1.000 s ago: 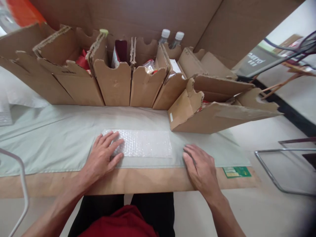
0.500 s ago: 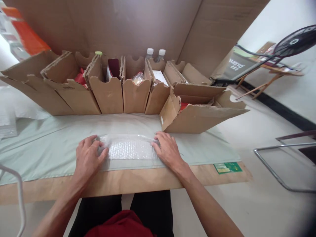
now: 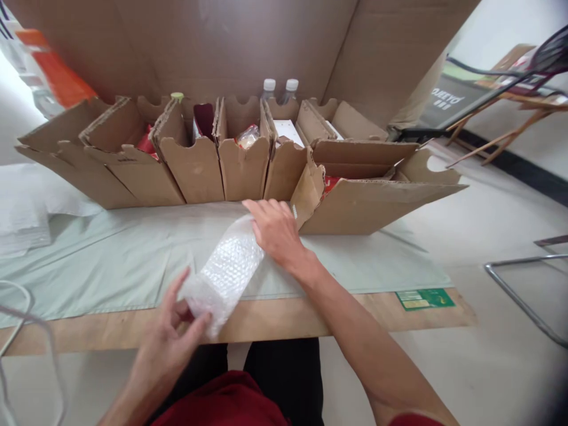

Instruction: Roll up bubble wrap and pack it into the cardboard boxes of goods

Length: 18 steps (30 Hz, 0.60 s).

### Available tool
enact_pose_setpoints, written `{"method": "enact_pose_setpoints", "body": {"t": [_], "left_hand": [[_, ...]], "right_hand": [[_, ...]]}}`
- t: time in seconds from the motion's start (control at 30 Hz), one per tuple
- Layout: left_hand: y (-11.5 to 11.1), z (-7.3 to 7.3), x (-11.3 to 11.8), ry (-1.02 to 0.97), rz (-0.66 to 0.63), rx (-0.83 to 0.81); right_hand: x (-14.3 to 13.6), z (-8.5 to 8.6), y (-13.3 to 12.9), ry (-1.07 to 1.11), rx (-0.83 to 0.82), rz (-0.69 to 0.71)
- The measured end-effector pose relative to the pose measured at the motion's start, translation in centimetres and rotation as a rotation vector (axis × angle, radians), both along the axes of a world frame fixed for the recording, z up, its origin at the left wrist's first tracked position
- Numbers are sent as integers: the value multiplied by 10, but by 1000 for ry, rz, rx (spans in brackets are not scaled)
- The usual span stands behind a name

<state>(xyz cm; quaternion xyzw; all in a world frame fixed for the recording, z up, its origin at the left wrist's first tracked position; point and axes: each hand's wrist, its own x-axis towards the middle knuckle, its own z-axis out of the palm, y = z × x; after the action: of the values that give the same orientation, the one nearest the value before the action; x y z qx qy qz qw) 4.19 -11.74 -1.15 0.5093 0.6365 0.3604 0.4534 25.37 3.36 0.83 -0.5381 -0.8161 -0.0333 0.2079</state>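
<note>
A strip of clear bubble wrap [image 3: 233, 260] slants across the front of the cloth, its lower end over the bare wooden edge. My right hand [image 3: 276, 231] is closed on its upper end, close to the cardboard boxes. At the lower end, my left hand [image 3: 175, 331] holds the wrap between thumb and fingers. Behind the hands stands a row of open cardboard boxes [image 3: 193, 171]; red packets, a clear-wrapped item [image 3: 247, 137] and a white box [image 3: 287, 131] show inside some of them.
One more cardboard box [image 3: 381, 207] sits angled at the right. White plastic packaging [image 3: 22, 207] lies at the far left. Tall cardboard [image 3: 222, 47] rises behind. A white cable [image 3: 51, 355] hangs at the lower left, and a metal frame [image 3: 523, 302] stands right.
The bubble wrap has turned from lying level to a slant. My right hand has moved up and left with one end, while my left hand has moved down toward me with the other.
</note>
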Motion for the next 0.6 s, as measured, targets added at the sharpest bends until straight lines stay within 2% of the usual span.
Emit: {"method": "enact_pose_setpoints", "body": {"t": [0.1,0.2,0.33,0.43,0.53,0.6], "left_hand": [[-26,-9,10,-115,-161,-21],[-21,-11,-3,9,-264,167],[19,-6,-25,327,-242,436],[40,-7,-28,447,-408,561],[38,-15,-25,466,-577,582],[29,-22,-27,468,-609,563]], "right_hand": [[-16,5,25,80,49,110],[-12,-3,21,186,-7,121],[10,-13,-20,224,-140,121],[21,-15,-62,182,-284,260],[24,-21,-98,138,-371,349],[23,-32,-114,107,-346,363]]}}
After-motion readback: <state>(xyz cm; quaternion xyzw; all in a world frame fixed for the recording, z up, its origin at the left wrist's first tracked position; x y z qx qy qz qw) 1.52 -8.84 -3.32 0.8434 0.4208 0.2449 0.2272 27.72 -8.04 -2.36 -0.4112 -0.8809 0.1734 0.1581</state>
